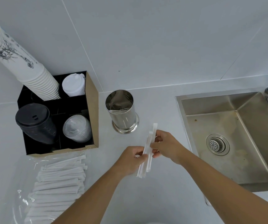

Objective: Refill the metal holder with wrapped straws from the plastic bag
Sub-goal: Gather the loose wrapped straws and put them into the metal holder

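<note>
A shiny metal holder stands upright on the white counter, and I see no straws inside it. Just in front of it, both hands grip a small bundle of white wrapped straws, held nearly upright. My left hand pinches the bundle's lower part. My right hand holds it from the right side, higher up. At the lower left lies a clear plastic bag with many wrapped straws stacked in it.
A cardboard organizer at the left holds stacked paper cups, white lids, black lids and clear lids. A steel sink with a drain strainer fills the right side. A tiled wall rises behind.
</note>
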Available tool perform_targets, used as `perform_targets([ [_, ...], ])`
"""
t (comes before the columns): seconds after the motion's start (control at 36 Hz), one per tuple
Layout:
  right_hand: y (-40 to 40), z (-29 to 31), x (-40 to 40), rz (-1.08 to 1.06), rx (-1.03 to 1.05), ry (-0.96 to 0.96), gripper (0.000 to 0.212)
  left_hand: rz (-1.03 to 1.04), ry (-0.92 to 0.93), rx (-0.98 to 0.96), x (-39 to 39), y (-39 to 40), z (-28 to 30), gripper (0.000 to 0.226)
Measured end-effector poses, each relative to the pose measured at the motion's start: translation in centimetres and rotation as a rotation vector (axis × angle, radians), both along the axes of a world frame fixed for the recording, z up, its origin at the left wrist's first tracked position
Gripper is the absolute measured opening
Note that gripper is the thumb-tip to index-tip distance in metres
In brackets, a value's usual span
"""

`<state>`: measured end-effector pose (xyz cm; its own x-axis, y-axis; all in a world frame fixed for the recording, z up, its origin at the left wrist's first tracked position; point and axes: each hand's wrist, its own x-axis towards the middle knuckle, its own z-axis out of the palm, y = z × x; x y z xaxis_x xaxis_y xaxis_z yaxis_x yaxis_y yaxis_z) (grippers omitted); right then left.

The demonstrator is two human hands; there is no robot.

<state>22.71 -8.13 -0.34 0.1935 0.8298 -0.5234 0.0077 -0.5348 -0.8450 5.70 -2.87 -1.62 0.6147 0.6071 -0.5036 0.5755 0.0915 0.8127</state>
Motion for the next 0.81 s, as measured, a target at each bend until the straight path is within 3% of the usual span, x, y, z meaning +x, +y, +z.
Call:
perform_targets([
  [0.14,0.5,0.3,-0.3,-0.009,0.016,-0.018,0.017,-0.028,-0.002,0.04,0.1,0.2,0.2,0.023],
  [0.42,0.8,2.1,-1.3,0.094,0.145,-0.376,0.006,-0.101,-0.013,0.273,-0.2,1.2,0.4,0.019],
  [0.5,0.6,2.6,-1.6,0.1,0.191,-0.465,0.01,-0.107,-0.024,0.242,-0.4,1.4,0.5,0.009],
  [0.81,0.0,2.1,-2.4,0.19,0.227,-0.454,0.006,-0.037,-0.052,0.202,-0.3,0.4,-0.3,0.025],
])
